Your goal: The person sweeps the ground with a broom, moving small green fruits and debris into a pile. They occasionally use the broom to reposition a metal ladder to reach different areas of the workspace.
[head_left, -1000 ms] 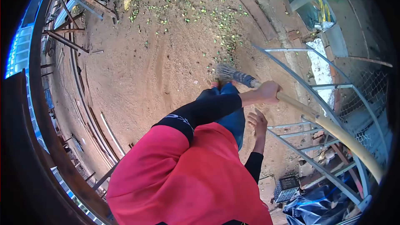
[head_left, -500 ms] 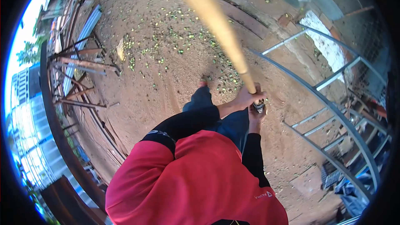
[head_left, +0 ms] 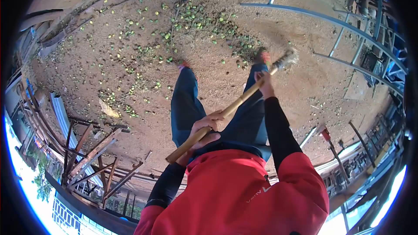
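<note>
A long-handled broom (head_left: 238,102) lies slantwise across my thighs in view, its pale wooden handle running from lower left to upper right. My left hand (head_left: 205,129) is closed round the handle near its butt end. Farther up, close to the broom's head (head_left: 286,58), my right hand (head_left: 265,83) grips the shaft with fingers wrapped. The head is a greyish tuft, smeared by motion, just beyond my right foot. Green and yellow leaves (head_left: 196,19) are scattered on the sandy ground ahead of my feet, thickest at the top middle.
A grey curved metal frame (head_left: 331,19) with rungs stands at the upper right. On the left are rusty metal trestles (head_left: 93,152) and a long light-coloured sheet (head_left: 61,115). A red-topped post (head_left: 325,135) is at the right. A dry brown leaf-like piece (head_left: 108,109) lies on the ground.
The broom's handle has swung down from pointing up near the camera to slanting across my legs. My hands have moved apart along it, the left now near the butt. My view has turned.
</note>
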### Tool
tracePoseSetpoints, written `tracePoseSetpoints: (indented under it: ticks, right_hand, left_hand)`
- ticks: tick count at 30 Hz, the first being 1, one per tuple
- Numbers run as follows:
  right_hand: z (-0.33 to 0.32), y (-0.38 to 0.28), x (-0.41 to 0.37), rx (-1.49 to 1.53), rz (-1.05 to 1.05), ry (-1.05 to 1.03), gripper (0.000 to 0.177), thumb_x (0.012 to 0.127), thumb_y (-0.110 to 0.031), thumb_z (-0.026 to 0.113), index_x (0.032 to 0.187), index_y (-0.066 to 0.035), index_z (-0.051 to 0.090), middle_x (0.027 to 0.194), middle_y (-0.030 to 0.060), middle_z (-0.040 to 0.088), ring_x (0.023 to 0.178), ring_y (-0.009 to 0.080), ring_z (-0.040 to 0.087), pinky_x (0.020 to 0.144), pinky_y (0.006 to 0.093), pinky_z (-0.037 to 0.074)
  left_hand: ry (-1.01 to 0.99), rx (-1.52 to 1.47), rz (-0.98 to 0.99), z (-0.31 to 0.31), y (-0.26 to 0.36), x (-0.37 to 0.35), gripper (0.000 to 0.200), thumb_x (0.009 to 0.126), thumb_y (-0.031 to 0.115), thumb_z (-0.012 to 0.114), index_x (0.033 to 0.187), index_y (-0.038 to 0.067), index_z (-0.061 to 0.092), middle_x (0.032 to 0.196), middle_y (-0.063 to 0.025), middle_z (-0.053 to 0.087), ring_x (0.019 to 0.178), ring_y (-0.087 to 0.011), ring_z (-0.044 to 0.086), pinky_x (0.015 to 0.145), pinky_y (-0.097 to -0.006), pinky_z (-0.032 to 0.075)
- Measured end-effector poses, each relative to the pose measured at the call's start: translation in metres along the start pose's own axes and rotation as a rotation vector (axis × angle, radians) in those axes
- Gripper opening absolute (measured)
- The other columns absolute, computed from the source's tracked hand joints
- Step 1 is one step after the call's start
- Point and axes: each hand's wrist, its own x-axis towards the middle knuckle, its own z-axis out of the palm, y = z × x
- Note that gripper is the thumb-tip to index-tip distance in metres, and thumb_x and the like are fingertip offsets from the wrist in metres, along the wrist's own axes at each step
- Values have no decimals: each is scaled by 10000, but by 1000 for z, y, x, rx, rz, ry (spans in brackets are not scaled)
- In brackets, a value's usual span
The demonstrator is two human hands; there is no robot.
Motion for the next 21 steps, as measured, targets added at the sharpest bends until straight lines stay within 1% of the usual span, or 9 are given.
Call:
tracePoseSetpoints:
  ticks: [5, 8, 10, 13, 14, 15, 17, 20, 21]
  right_hand:
    - [146, 242, -96, -364, -30, 193, 130, 864, 29, 575, 854, -63, 485, 718, 99, 565, 553, 225, 594, 449, 337, 536]
    - [212, 361, -180, -545, 120, 179, 412, 810, 49, 528, 1081, -159, 298, 647, 86, 486, 450, 205, 537, 340, 326, 432]
    - [203, 432, -222, -820, 42, 78, 461, 805, 38, 564, 1123, -130, 274, 657, 113, 487, 454, 213, 547, 336, 335, 435]
    - [229, 461, -268, -701, 315, -67, 367, 825, -10, 610, 1084, -101, 367, 644, 91, 493, 450, 178, 525, 351, 320, 430]
    - [223, 488, -244, -573, 530, -141, 275, 841, -54, 633, 1006, -96, 417, 635, 69, 499, 454, 162, 516, 364, 311, 423]
    - [217, 519, -219, -441, 740, -217, 200, 858, -98, 655, 928, -91, 468, 627, 47, 504, 457, 146, 507, 376, 302, 416]
    - [207, 563, -244, -429, 799, -380, 206, 869, -162, 691, 759, -101, 528, 601, 6, 499, 472, 135, 505, 407, 276, 386]
    - [174, 556, -289, -424, 881, -309, 239, 886, -210, 699, 824, -121, 486, 612, -9, 496, 454, 124, 461, 405, 297, 391]
    - [154, 533, -294, -423, 869, -271, 239, 884, -211, 701, 829, -123, 485, 610, -16, 484, 456, 117, 452, 398, 294, 379]
  left_hand:
    - [552, -61, 44, -151, 12, -109, 166, 695, 11, 635, 733, 56, 480, 896, -124, 605, 1117, -336, 589, 917, -495, 535]
    - [843, -83, 76, -181, 42, -217, 120, 729, 59, 587, 799, 70, 491, 879, -88, 520, 1138, -310, 525, 924, -416, 529]
    - [1104, -102, 125, -163, 52, -286, 127, 740, 129, 624, 821, 98, 531, 878, -83, 529, 1094, -301, 547, 865, -396, 541]
    - [1264, -88, 165, -102, 53, -396, 286, 777, 236, 732, 942, 110, 535, 931, -62, 553, 1103, -257, 537, 759, -350, 509]
    - [1791, -311, 254, -55, 63, -391, 487, 808, 132, 655, 1294, 142, 619, 778, -9, 551, 980, -201, 595, 812, -332, 497]
    - [1831, -198, 123, -30, 62, -412, 177, 864, 238, 644, 1010, 144, 674, 930, -23, 643, 1235, -274, 521, 991, -485, 459]
    - [1775, -232, 46, 5, 46, -424, 174, 896, 306, 618, 928, 138, 645, 1048, -27, 672, 1168, -258, 559, 1013, -465, 459]
    - [1755, -236, 166, 31, -19, -501, 339, 905, 411, 632, 1074, 119, 661, 1202, -44, 651, 1216, -275, 541, 1045, -436, 442]
    - [1635, -699, 214, 40, -31, -523, 480, 902, 489, 619, 1178, 95, 631, 1302, -83, 602, 1252, -300, 519, 1060, -456, 425]
